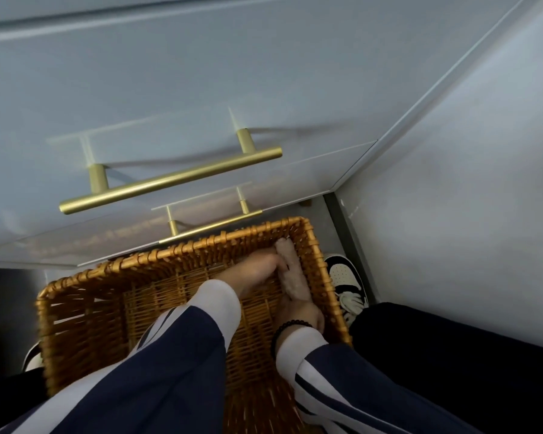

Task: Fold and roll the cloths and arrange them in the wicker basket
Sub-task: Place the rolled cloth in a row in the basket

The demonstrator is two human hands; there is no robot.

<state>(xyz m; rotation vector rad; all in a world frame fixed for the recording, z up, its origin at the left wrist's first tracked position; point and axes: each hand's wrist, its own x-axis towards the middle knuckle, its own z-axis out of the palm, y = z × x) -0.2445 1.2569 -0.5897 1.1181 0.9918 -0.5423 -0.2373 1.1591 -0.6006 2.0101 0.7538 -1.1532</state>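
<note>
Nearest, at six o'clock, two navy sleeves with white stripes and white cuffs fill the bottom edge, both cut off by the frame. They reach into the wicker basket [76,296], whose near rim is hidden under the arms. The right hand [301,314], with a dark bead bracelet [290,328] at the wrist, sits at about four o'clock inside the basket, fingers on the near end of a pale rolled cloth [290,270]; whether they curl round it I cannot tell, since the roll covers them. The left hand [257,269] comes in from the centre, its fingers curled against the side of the same roll and seemingly holding it. The cloth lies along the basket's right wall, running toward the far right corner at one o'clock; blur softens its texture. Just outside that wall, at three o'clock, a black-and-white sneaker [345,277] shows partly. Beyond, at twelve o'clock, grey-blue drawer fronts carry two brass bar handles, the lower handle [213,227] partly behind the basket rim, the upper handle [170,181] whole.
</note>
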